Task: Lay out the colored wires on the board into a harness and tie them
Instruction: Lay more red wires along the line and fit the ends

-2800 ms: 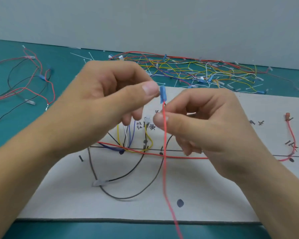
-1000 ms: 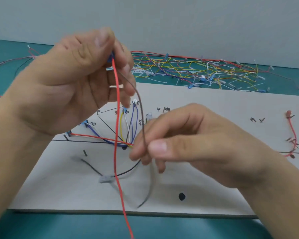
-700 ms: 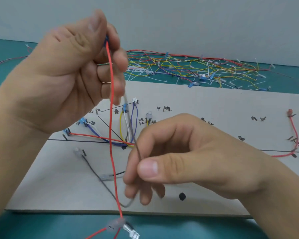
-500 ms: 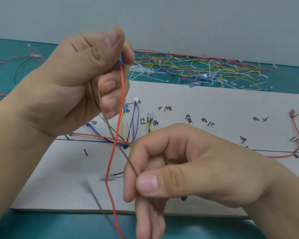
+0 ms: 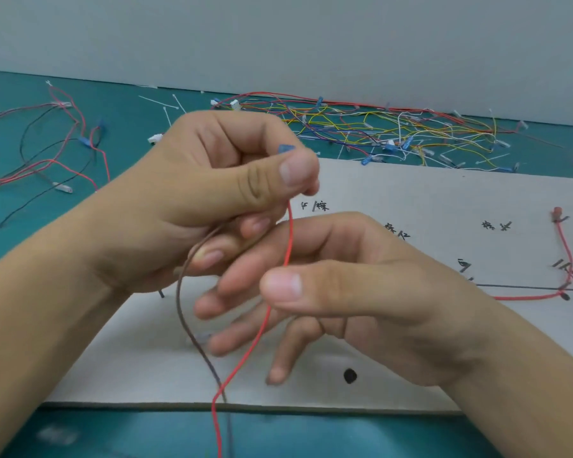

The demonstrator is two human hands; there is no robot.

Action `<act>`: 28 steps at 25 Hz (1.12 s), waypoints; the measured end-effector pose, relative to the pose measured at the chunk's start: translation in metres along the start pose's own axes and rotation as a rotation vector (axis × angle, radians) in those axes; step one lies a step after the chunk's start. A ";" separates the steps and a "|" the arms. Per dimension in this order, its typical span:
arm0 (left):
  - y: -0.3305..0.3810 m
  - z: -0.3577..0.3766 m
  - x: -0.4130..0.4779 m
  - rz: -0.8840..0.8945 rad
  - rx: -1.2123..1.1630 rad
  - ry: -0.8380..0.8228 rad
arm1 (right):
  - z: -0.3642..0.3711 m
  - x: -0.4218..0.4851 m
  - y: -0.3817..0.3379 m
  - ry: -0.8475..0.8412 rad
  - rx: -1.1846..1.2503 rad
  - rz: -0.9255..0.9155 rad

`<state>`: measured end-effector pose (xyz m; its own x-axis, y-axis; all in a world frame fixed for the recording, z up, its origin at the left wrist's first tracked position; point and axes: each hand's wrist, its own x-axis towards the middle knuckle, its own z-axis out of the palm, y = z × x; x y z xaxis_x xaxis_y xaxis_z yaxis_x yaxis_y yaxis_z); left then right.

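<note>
My left hand [image 5: 212, 200] is raised over the board [image 5: 444, 200] and pinches the blue terminal [image 5: 286, 149] of a red wire [image 5: 289, 233] between thumb and forefinger. Its lower fingers also hold a brown wire [image 5: 181, 302], which loops down past the board's front edge. Just below, my right hand [image 5: 361, 302] has its fingers spread. Its thumb lies over the red wire and pinches it against the forefinger. From there the red wire hangs down out of view. Both hands hide the wires laid on the board's left half.
Another red wire [image 5: 564, 249] with a red terminal lies routed at the board's right end. A tangle of colored wires [image 5: 377, 130] sits behind the board by the wall. More red and black wires [image 5: 47, 153] lie at the left, and loose cable ties [image 5: 166, 109] behind.
My right hand let go of the brown wire and took the red wire under its thumb, fingers spreading. My left hand came down and to the right, still holding the blue terminal.
</note>
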<state>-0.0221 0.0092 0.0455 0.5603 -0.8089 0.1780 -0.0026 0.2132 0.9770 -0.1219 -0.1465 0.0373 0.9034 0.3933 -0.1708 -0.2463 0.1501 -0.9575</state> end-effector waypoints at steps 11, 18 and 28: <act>0.010 -0.021 -0.002 -0.227 0.141 -0.124 | -0.014 -0.014 -0.009 -0.065 0.210 0.081; 0.019 -0.045 -0.003 -0.251 0.312 -0.274 | -0.033 -0.025 -0.022 0.121 -0.081 0.002; 0.031 -0.077 -0.010 -0.535 0.691 -0.340 | -0.028 -0.017 -0.011 0.283 -0.425 0.007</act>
<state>0.0362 0.0659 0.0654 0.3570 -0.8454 -0.3973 -0.3673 -0.5181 0.7724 -0.1246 -0.1806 0.0443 0.9764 0.1231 -0.1775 -0.1414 -0.2571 -0.9560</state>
